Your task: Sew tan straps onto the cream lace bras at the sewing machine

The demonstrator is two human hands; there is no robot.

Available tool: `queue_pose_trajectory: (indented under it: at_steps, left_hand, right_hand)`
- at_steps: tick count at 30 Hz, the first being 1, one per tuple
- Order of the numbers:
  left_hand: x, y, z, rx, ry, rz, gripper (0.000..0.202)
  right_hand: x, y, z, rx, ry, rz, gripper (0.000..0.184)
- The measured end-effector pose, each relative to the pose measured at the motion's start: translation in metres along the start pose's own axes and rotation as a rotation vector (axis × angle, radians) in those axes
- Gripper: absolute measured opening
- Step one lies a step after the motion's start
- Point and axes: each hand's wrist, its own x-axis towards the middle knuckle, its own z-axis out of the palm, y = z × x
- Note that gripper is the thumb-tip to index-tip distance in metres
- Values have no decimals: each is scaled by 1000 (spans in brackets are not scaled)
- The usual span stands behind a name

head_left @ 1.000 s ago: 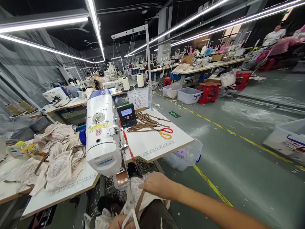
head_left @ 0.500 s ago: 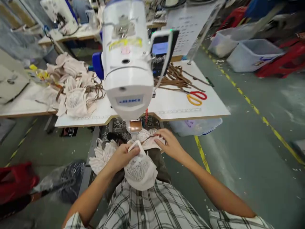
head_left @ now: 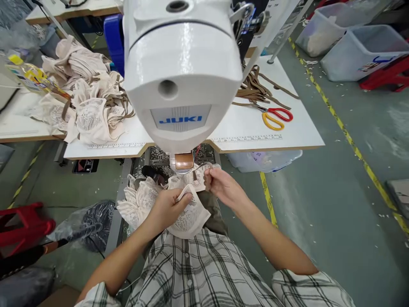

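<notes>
A white JUKI sewing machine (head_left: 180, 76) fills the upper middle of the view. Just below its head, my left hand (head_left: 168, 204) is closed on a cream lace garment piece (head_left: 188, 219) over my lap. My right hand (head_left: 222, 185) pinches the edge of the same lace fabric next to the machine's copper-coloured part (head_left: 184, 162). More lace pieces (head_left: 137, 202) bunch to the left of my left hand.
The white table (head_left: 287, 134) carries red and yellow scissors (head_left: 276, 118), brown straps (head_left: 255, 85) and a heap of cream garments (head_left: 86, 106). Plastic bins (head_left: 361, 51) stand on the floor at the right, a red stool (head_left: 22, 226) at the left. A yellow floor line (head_left: 351, 143) runs diagonally.
The camera has tipped down from the workshop hall to my lap. Both hands have come together on the lace piece under the machine head.
</notes>
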Motion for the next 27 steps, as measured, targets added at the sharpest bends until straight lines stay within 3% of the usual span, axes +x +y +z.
queue_pose_trajectory:
  at_steps: [5, 10, 13, 17, 20, 23, 27]
  left_hand:
    - [2, 1, 2, 126, 15, 9, 47]
    - [1, 4, 3, 78, -49, 37, 45]
    - [-1, 2, 4, -17, -83, 66, 45]
    - [-2, -2, 7, -145, -96, 9, 48]
    - [-2, -3, 6, -179, -84, -44, 51]
    - [-1, -1, 2, -184, -79, -55, 51]
    - [0, 3, -1, -133, -67, -33, 50]
  right_hand:
    - [-21, -19, 11, -356, -237, -71, 27]
    - [-30, -14, 32, -665, -138, -314, 37]
    - [-23, -4, 33, -549, -56, -329, 35]
    - [-6, -1, 24, -108, 67, -105, 30]
    - [1, -12, 11, 126, 88, -34, 29]
    - [-5, -22, 3, 109, -54, -21, 22]
    - [-20, -26, 10, -171, -223, -44, 21]
